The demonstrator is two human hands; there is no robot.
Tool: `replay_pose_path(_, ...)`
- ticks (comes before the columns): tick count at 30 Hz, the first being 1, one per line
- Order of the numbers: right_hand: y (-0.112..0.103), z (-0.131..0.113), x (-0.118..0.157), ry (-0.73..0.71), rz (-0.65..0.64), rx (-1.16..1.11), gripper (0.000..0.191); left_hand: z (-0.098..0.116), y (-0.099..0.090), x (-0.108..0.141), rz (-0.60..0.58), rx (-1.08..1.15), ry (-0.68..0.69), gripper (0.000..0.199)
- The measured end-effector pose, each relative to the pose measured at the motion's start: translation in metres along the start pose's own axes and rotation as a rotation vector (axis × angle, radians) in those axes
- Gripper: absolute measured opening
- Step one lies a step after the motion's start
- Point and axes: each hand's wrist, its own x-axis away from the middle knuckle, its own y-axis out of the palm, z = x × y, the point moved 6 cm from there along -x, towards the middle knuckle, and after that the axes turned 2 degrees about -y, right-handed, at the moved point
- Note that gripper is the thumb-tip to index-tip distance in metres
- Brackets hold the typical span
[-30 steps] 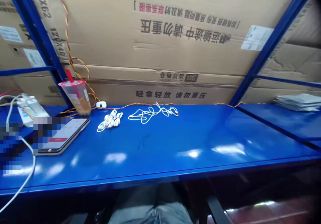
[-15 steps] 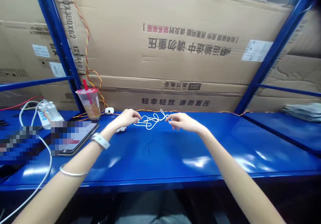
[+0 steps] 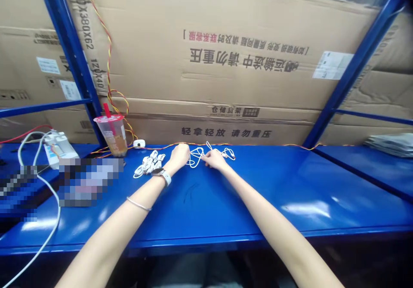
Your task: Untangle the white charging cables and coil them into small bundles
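Note:
A loosely looped white cable (image 3: 195, 163) lies on the blue shelf top, between my two hands. My left hand (image 3: 180, 155) is closed at the cable's left end, with its fingertips mostly hidden behind the back of the hand. From the right, my right hand (image 3: 215, 159) pinches part of the same cable with thumb and finger. One end of the cable (image 3: 229, 153) sticks out past my right hand. Just left of my left wrist rests a pile of bundled white cables (image 3: 150, 163).
A lidded drink cup (image 3: 112, 135) with a red straw stands at the back left, near a small white case (image 3: 139, 144). A white power strip (image 3: 60, 149) sits farther left. Cardboard (image 3: 206, 85) walls off the back, and twisted red-yellow wire (image 3: 109, 60) runs down it.
Both hands have come closer together and closed on the loose cable. My left hand moved right, uncovering the bundled cables; my right hand moved left. The view shifted slightly.

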Motion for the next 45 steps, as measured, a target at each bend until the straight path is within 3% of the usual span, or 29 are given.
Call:
replay_pose_path(4,-0.006,0.0,0.008,-0.012,-0.034,-0.189,0.031,0.013,-0.021,-0.001,0.065,0.06,0.025,0.013)
replay_pose_path(7,-0.011,-0.012,0.016,-0.13,-0.12,-0.362,0.038,0.018,-0.03,0.007,0.05,0.318,-0.043,0.004)
replay_pose_path(10,-0.013,-0.027,0.021,-0.25,-0.222,-0.482,0.041,0.018,-0.026,0.019,-0.052,0.618,-0.152,0.015)
replay_pose_path(14,-0.02,-0.035,0.024,-0.306,-0.136,-0.452,0.021,0.017,-0.014,0.032,-0.216,0.98,-0.274,0.015)
replay_pose_path(16,-0.022,-0.038,0.026,-0.343,-0.128,-0.431,0.021,0.014,-0.012,0.033,-0.231,1.159,-0.333,0.018)
replay_pose_path(19,-0.017,-0.042,0.03,-0.42,-0.201,-0.394,0.024,0.007,-0.016,0.029,-0.158,1.308,-0.395,0.022)
replay_pose_path(22,-0.012,-0.048,0.033,-0.478,-0.177,-0.301,0.025,0.003,-0.018,0.026,-0.111,1.344,-0.414,0.016)
replay_pose_path(26,-0.009,-0.059,0.035,-0.524,-0.001,-0.087,0.016,0.008,-0.009,0.03,-0.161,1.401,-0.42,0.008)
replay_pose_path(31,-0.004,-0.071,0.041,-0.598,0.069,0.079,0.015,0.017,-0.008,0.033,-0.145,1.508,-0.337,0.021)
replay_pose_path(33,-0.002,-0.068,0.041,-0.584,0.078,0.188,0.012,0.023,-0.013,0.033,-0.188,1.563,-0.287,0.025)
replay_pose_path(37,-0.002,-0.047,0.035,-0.489,0.058,0.395,0.016,0.033,-0.029,0.033,-0.281,1.577,-0.265,0.014)
replay_pose_path(41,-0.012,-0.029,0.026,-0.415,0.072,0.459,0.017,0.036,-0.048,0.033,-0.254,1.43,-0.188,0.013)
replay_pose_path(45,-0.029,-0.026,0.023,-0.366,0.115,0.22,0.033,0.02,-0.054,0.028,-0.076,1.005,-0.154,0.011)
